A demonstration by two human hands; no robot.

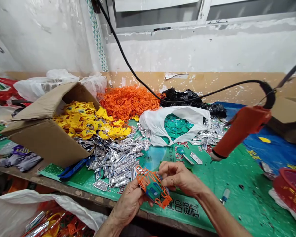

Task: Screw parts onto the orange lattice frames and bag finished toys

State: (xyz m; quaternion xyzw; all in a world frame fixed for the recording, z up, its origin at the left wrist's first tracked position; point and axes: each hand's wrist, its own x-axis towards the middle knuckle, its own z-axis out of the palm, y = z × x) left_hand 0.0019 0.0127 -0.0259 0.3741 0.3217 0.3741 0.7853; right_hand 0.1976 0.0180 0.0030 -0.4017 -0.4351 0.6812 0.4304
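My left hand point(128, 203) is closed on an orange plastic lattice frame point(143, 177) from its left side, low over the table's front edge. A translucent teal plastic piece point(153, 190) lies against the frame. At the upper right of that assembly, my right hand point(179, 177) has its thumb and fingers pinched together; whatever is between them is hidden. Just beyond my hands lie loose silver foil-like pieces point(196, 158) and another teal piece point(180, 150). An orange-red electric screwdriver point(240, 131) hangs tip-down to the right of my right hand.
A cardboard box point(51, 141) tipped sideways spills yellow parts point(86, 120) beside a silver heap point(120, 161). Behind are orange frames point(130, 100), black parts point(182, 95) and a white bag point(154, 123) of teal pieces. A small screwdriver point(226, 195) and red basket point(289, 187) are right.
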